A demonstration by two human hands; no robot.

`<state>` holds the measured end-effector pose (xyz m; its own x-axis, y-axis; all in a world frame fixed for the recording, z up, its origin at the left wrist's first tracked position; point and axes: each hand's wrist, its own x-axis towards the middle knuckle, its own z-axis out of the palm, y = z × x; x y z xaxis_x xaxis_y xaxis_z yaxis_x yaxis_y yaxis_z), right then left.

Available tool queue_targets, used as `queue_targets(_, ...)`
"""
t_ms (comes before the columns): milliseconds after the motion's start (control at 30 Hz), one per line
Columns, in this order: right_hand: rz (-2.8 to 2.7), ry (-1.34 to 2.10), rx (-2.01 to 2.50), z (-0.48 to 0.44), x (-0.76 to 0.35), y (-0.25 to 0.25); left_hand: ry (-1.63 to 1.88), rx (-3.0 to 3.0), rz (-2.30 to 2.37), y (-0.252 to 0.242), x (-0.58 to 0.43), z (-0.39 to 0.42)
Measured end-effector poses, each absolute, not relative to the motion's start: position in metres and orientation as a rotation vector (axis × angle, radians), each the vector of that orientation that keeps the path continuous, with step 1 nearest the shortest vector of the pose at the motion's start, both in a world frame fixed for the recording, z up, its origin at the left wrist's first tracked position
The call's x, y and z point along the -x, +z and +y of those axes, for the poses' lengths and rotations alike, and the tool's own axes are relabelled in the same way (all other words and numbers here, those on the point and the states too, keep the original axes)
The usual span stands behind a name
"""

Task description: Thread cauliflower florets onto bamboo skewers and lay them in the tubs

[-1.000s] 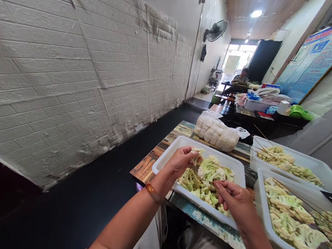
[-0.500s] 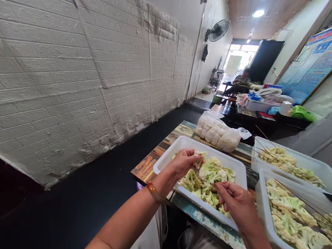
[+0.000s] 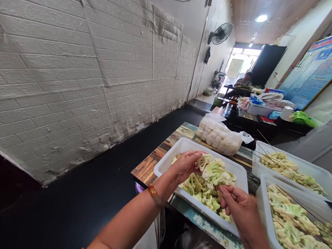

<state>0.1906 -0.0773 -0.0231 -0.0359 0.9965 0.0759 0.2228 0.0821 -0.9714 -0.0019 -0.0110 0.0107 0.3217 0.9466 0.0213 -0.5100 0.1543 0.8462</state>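
- At the left edge of the wood-patterned counter (image 3: 149, 163) a shallow white plastic tray (image 3: 165, 165) is placed, and a heap of loose cauliflower pieces (image 3: 207, 187) lies in it.
- The left hand (image 3: 183, 167) is held over the near left part of this tray. Its fingers (image 3: 194, 156) are closed in a pinch on a pale green cauliflower floret (image 3: 204, 161), which is lifted a little above the heap.
- The floret is turned with its curly head toward the right. Its stalk end is hidden inside the fingers, so its long axis seems to run about left to right.
- The right hand (image 3: 239, 208) is found lower and to the right, over the near rim of the same tray. Its thumb and forefinger tips are pressed together and are directed up-left, at the floret.
- It cannot be told whether a thin stick is kept between them.
- The floret therefore lies up and to the left of the right fingers, near but apart, and only the left hand touches it.
- Further right, two white trays of skewered cauliflower (image 3: 297, 231) are seen.
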Motion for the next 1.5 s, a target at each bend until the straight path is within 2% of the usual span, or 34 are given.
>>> queue_targets(433,-1.497,1.095,1.345,-0.083,-0.184,-0.014,1.231,-0.905,0.712,0.003,0.002,-0.009)
queue_targets(1267,-1.591,0.784,1.428,-0.084,-0.183,-0.009,1.192,-1.046,0.711,0.006,-0.005,-0.011)
queue_targets(1500,-1.680,0.599,1.473,-0.088,-0.183,-0.007,1.177,-1.078,0.705,0.004,-0.006,-0.010)
